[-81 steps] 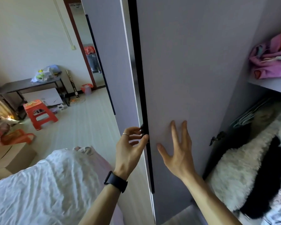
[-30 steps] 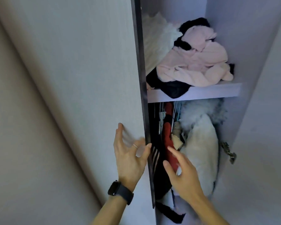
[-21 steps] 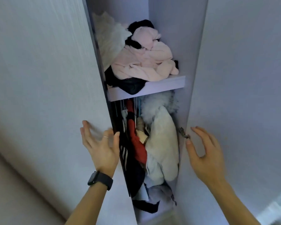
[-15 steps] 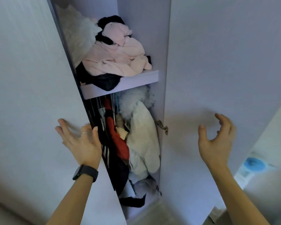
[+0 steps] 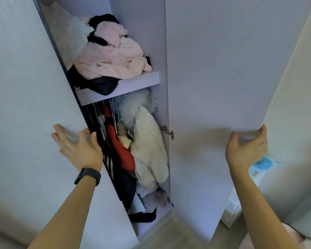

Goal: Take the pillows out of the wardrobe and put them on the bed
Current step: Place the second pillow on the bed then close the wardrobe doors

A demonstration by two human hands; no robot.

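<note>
The wardrobe stands open between its left door (image 5: 25, 87) and right door (image 5: 214, 69). On the upper shelf (image 5: 138, 83) a white pillow-like bundle (image 5: 68, 33) leans at the left, beside a pile of pink clothes (image 5: 113, 58) on dark ones. Below the shelf hang dark, red and cream garments (image 5: 147, 144). My left hand (image 5: 81, 151) lies flat on the left door near its edge, fingers spread. My right hand (image 5: 244, 151) curls over the free edge of the right door. The bed is out of view.
A metal hinge (image 5: 168, 132) sticks out at the inner right side of the opening. A blue and white object (image 5: 262, 164) shows past the right door's edge. A strip of wooden floor (image 5: 169, 230) is visible below the wardrobe.
My view turned from the room and bed to the wardrobe. My right hand swung the right door wide open and now holds its edge; the left hand stayed flat on the left door.
</note>
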